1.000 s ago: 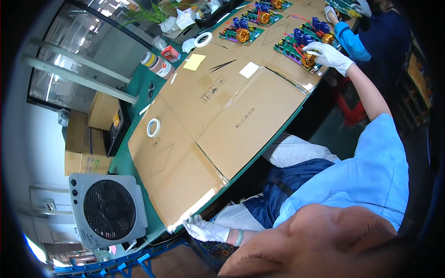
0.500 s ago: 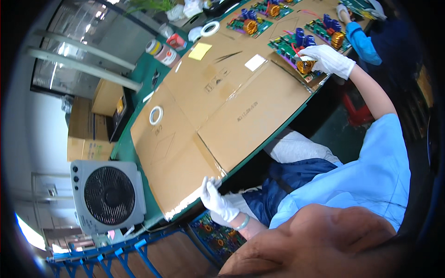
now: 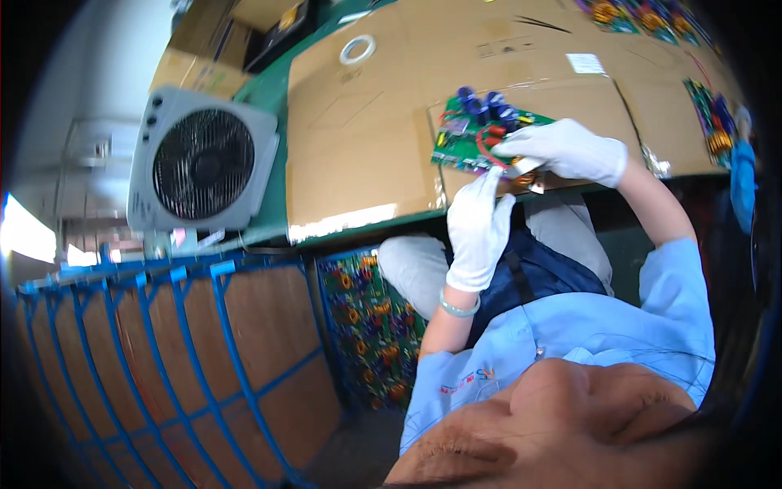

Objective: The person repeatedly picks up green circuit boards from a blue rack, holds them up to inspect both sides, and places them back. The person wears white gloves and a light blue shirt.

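A green circuit board (image 3: 460, 155) with blue capacitors, red wires and a copper coil lies on the cardboard near the table's front edge. My right hand (image 3: 570, 153), in a white glove, grips the board's right end, its fingers over the coil. A small pale flat piece (image 3: 523, 168) shows by these fingertips; its kind is unclear. My left hand (image 3: 476, 232), also gloved, reaches up to the board's front edge. Its fingers are stretched, thumb apart, with the fingertips next to a red wire (image 3: 482, 145).
Cardboard (image 3: 358, 155) covers the green table. A tape roll (image 3: 358, 50), tweezers (image 3: 542, 24) and a white label (image 3: 586, 63) lie on it. More boards (image 3: 709, 122) are at the right, beside another person's blue sleeve (image 3: 742, 183). A fan (image 3: 204, 163) stands left; a blue rack (image 3: 236, 350) stands below.
My view has swung left. My right hand has brought the circuit board from the right to the table in front of me. My left hand has risen from the table corner to the board.
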Demonstrator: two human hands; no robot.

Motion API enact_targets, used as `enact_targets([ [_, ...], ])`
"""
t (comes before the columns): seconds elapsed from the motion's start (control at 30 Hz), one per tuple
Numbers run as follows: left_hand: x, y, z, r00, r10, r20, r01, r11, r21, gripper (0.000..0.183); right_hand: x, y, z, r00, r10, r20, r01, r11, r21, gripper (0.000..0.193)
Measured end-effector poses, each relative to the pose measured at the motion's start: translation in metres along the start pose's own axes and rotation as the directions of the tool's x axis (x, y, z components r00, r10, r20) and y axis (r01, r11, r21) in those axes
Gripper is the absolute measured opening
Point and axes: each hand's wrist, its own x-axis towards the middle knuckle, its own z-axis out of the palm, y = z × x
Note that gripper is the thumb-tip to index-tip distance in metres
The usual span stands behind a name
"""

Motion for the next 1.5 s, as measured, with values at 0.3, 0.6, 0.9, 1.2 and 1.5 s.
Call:
enact_targets([
  [0.3,0.047,0.020,0.034,0.997,0.021,0.076,-0.035,0.983,0.183,0.046,-0.074,0.034,0.022,0.741,0.518,-0.426,-0.437,0.855,0.280,0.029],
  [0.6,0.076,-0.019,-0.020,0.974,-0.210,0.084,0.225,0.944,-0.241,0.029,-0.089,0.056,0.050,0.658,0.498,-0.565,-0.501,0.850,0.166,0.022],
  [0.9,-0.049,-0.070,-0.187,0.725,-0.631,-0.276,0.039,0.437,-0.899,0.034,-0.094,0.063,0.055,0.635,0.625,-0.454,-0.567,0.776,0.275,0.021],
  [1.2,-0.191,-0.161,-0.168,0.244,-0.949,-0.200,0.466,0.295,-0.834,0.052,-0.090,0.060,0.054,0.755,0.412,-0.510,-0.579,0.784,-0.224,0.021],
  [1.5,-0.304,-0.343,0.049,-0.076,-0.916,-0.393,0.957,0.044,-0.288,0.068,-0.100,0.055,0.043,0.847,0.239,-0.475,-0.502,0.654,-0.566,0.018],
])
